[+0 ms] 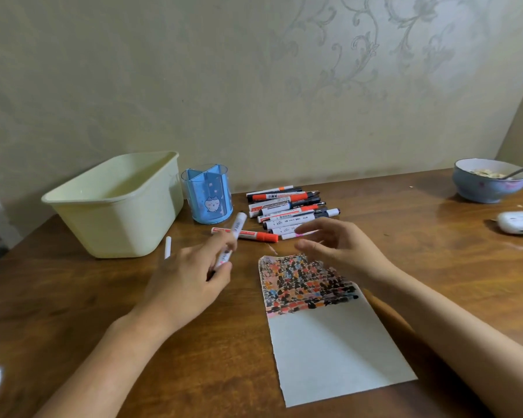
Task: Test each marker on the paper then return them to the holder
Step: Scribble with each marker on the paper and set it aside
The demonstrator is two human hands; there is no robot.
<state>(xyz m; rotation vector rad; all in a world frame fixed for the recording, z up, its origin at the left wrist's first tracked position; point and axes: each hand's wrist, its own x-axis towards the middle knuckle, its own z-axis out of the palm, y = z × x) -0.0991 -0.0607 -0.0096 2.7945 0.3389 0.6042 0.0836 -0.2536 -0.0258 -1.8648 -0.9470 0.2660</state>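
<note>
**One marker in hand, the rest piled by the holder**

Paper (338, 348), nearest: near half blank, far half packed with rows of small test marks in black, orange, pink and some blue. Left edge ragged, as if torn.

Left hand (191, 279), just left of the paper, grips a white marker (235, 229) tilted up and away; cap end white, barrel print too blurred to read. Right hand (341, 248) hovers over the paper's far edge, fingers spread and loose, holding nothing.

Loose white cap (167, 247) on the table (73, 297), left of the left hand.

Beyond the hands: a red marker (255, 235) lying alone, crosswise. Behind it the pile (290, 210), markers side by side, white, black and red barrels. Printed labels show, characters not legible.

Holder (207, 193), left of the pile: blue, translucent, divided into compartments, a white cartoon face on the front. Pale tub (115, 206) touching or just beside it.

Far right: bowl (489, 184) with spoon; white case (518, 222).
</note>
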